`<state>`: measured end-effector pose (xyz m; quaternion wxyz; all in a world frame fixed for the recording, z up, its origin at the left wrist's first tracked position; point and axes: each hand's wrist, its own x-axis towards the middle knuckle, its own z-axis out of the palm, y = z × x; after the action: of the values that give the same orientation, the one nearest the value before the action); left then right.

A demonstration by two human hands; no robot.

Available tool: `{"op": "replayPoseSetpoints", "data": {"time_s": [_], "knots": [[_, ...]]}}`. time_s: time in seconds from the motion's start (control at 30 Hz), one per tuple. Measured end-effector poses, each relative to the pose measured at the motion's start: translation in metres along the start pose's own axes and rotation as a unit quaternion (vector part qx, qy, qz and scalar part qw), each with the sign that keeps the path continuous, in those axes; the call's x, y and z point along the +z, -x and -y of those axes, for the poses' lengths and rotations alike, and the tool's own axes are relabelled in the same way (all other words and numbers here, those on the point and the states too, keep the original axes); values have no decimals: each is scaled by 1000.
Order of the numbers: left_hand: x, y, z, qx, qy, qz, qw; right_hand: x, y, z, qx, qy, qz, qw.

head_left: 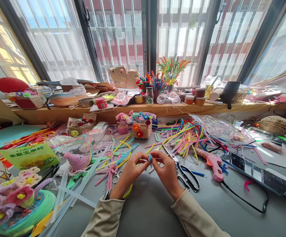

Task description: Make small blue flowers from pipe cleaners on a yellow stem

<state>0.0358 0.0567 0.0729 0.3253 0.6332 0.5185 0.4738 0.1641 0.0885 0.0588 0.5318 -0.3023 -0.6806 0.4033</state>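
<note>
Fuzzy blue pipe cleaner [150, 157], curled into a small coil, sits pinched between both hands above the grey table [153, 204]. Left hand [130, 171] and right hand [166, 172] meet fingertip to fingertip, wrists low (beige sleeves). Steel scissors [182, 169] lie just right; pink glue gun [213, 164] beyond.

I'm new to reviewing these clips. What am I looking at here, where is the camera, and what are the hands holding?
One camera worn on a person's head looks forward and down at a grey craft table by a window. No machine: these are the person's own bare hands. The left hand and right hand meet and pinch a small blue pipe-cleaner piece between the fingertips. Around them lie loose pipe cleaners, scissors, a pink glue gun and a phone.
</note>
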Motion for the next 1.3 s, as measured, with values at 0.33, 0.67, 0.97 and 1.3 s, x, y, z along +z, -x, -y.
{"op": "replayPoseSetpoints", "data": {"time_s": [0.33, 0.67, 0.97, 1.3], "knots": [[0, 2, -9, -12, -33, 26, 999, -3, 0, -1, 5, 18, 9, 1000], [1, 2, -3, -29, 28, 40, 998, -1, -2, -5, 72, -69, 44, 994], [0, 3, -4, -62, 35, 124, 990, 1, -3, -7, 153, -246, 100, 952], [-17, -2, 19, -29, -335, -211, 918, 3, -3, -13, 180, -222, 48, 957]]}}
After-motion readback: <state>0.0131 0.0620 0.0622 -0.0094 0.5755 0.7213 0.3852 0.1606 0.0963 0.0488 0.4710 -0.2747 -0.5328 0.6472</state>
